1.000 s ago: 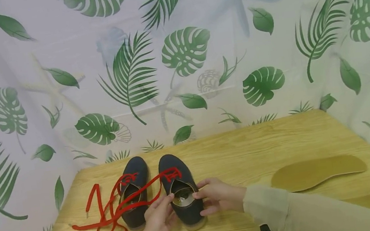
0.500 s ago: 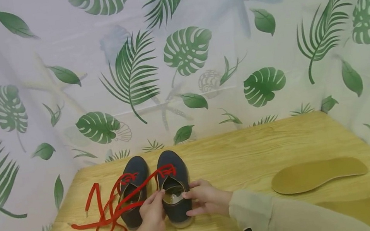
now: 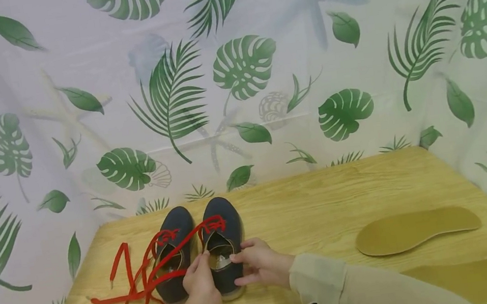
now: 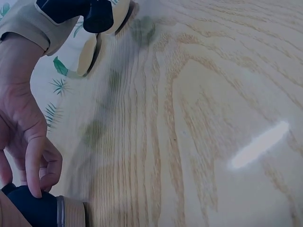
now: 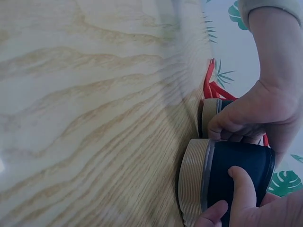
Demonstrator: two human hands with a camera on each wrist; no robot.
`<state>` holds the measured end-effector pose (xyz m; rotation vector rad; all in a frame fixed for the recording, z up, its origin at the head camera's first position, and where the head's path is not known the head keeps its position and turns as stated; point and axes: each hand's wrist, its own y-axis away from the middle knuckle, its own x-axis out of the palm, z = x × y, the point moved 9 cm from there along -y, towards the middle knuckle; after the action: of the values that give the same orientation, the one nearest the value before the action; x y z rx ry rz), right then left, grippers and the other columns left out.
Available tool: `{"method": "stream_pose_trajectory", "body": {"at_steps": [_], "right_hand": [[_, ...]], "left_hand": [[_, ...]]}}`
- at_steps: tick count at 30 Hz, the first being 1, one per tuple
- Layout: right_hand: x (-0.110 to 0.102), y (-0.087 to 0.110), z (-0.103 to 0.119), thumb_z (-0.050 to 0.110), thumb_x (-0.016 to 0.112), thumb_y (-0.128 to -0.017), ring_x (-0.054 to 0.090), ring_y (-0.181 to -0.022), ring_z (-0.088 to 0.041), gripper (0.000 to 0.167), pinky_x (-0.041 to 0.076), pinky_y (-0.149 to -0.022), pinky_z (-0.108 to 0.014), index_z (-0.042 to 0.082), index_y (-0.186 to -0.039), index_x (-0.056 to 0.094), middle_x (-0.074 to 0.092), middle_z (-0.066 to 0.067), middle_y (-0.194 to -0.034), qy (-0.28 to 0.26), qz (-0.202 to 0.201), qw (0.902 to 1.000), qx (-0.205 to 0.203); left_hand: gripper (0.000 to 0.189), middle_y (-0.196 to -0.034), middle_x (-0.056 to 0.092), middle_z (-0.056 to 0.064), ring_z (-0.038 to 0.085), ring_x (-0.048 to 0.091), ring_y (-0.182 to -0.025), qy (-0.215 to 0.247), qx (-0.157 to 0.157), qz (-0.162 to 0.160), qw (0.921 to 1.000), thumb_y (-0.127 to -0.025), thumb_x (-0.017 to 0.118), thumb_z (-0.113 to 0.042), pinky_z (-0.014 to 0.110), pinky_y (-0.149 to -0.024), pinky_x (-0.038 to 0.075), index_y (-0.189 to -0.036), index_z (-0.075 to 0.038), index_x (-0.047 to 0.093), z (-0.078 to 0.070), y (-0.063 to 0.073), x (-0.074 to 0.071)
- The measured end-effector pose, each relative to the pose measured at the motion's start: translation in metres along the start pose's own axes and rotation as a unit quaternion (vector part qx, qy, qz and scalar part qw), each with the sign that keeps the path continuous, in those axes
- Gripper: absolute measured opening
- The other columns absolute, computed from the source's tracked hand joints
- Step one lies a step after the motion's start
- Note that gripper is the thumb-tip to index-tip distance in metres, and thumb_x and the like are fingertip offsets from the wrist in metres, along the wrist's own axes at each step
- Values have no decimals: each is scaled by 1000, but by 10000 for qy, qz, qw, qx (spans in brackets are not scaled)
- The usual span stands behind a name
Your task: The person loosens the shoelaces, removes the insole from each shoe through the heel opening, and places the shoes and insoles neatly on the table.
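Note:
Two navy lace-up shoes stand side by side on the table, toes away from me. My left hand (image 3: 201, 282) grips the left rim of the right-hand shoe (image 3: 227, 209), thumb at its opening. On the other side my right hand (image 3: 261, 262) pinches the rim, lower fingers along the heel. In the right wrist view that shoe (image 5: 236, 158) shows a ribbed pale sole on the tabletop. Close at its left stands the other shoe (image 3: 178, 223). Long red laces (image 3: 138, 290) run from both shoes to the left. The left fingertips are partly hidden behind the shoe.
Two tan insoles lie on the right of the wooden table (image 3: 304, 195): a farther insole (image 3: 415, 229) and a nearer insole (image 3: 482, 277) partly covered by my right sleeve (image 3: 372, 284). Leaf-printed cloth (image 3: 296, 129) rises behind the table and at both sides.
Both hands have moved the right-hand shoe leftward and slightly away, and it has turned to line up beside the other shoe. The other shoe and the insoles have stayed in place.

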<state>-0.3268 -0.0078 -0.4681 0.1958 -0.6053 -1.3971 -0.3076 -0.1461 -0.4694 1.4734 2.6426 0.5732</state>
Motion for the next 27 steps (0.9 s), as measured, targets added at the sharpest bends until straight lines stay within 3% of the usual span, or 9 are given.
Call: {"method": "stream_pose_trajectory", "body": {"at_steps": [7, 11, 15, 21, 27], "right_hand": [[1, 0, 3, -3, 57, -91, 37, -123, -57, 56, 49, -86, -58, -4, -138, 27, 35, -39, -133, 76, 24, 9999, 117], [-3, 4, 4, 3, 60, -90, 49, -110, -50, 59, 52, -85, -51, -5, -139, 28, 39, -37, -129, 405, 1, 9987, 303], [-9, 12, 6, 9, 62, -90, 57, -97, -41, 61, 54, -83, -46, -5, -139, 28, 40, -37, -127, 627, 84, 9973, 375], [-28, 34, 21, 18, 57, -94, 54, -96, -39, 59, 55, -78, -49, -7, -139, 29, 42, -34, -124, 1082, 221, 9937, 209], [-56, 57, 50, 29, 55, -96, 55, -90, -31, 52, 57, -66, -45, -1, -135, 38, 48, -26, -121, 2084, 56, 9774, -352]], "left_hand": [[52, -146, 31, 27, 41, 22, -138, 59, -12, -111, 9999, -94, 54, -19, 50, -115, 16, -137, 7, 42, -4, 4, -1], [56, -148, 26, 29, 42, 20, -138, -48, -43, 58, 10000, -96, 51, -18, 50, -115, 17, -141, 9, 33, -3, 13, 1], [58, -145, 26, 31, 43, 24, -135, -381, 257, 198, 9987, -95, 50, -16, 50, -113, 22, -142, 11, 27, -8, 22, 1], [62, -147, 20, 31, 43, 19, -138, -497, 762, 587, 9941, -91, 54, -8, 53, -112, 23, -143, 9, 23, -19, 35, 6], [59, -145, 26, 27, 42, 22, -136, -517, 1091, 601, 9909, -90, 55, -4, 55, -110, 26, -142, 5, 30, -27, 38, 4]]}}
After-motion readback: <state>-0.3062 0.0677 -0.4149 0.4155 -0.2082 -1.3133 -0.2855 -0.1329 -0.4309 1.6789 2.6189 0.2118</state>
